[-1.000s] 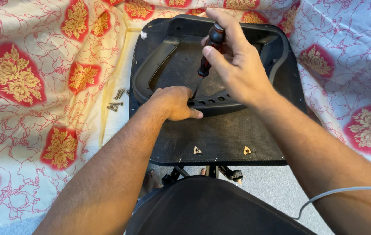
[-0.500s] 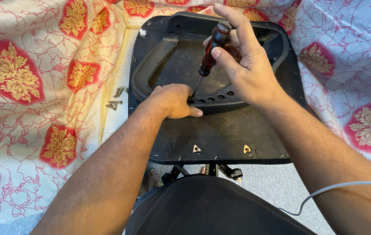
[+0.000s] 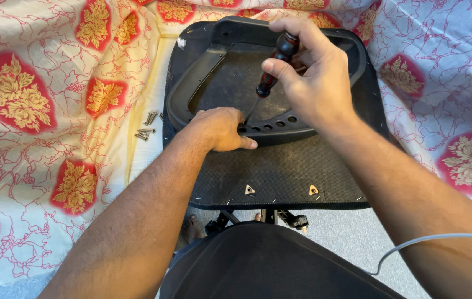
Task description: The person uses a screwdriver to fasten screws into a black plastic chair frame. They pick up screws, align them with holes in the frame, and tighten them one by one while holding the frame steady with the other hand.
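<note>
A black chair seat [image 3: 280, 166] lies upside down on a patterned bedsheet, with a curved black plastic bracket [image 3: 191, 83] and a row of holes on it. My right hand [image 3: 313, 83] grips a screwdriver [image 3: 273, 72] with a dark red and black handle; its thin shaft slants down to the holes. My left hand [image 3: 222, 128] rests closed on the bracket's lower edge, right beside the screwdriver tip, with the thumb stretched along the rim.
Several loose screws [image 3: 148, 126] lie on the bedsheet [image 3: 53, 111] just left of the seat. A chair base [image 3: 263, 216] and a dark cushion [image 3: 258, 266] sit below the seat. A grey cable [image 3: 430, 239] runs at lower right.
My right hand has turned the screwdriver handle a little and shifted slightly up and right. My left hand has stayed in place on the bracket.
</note>
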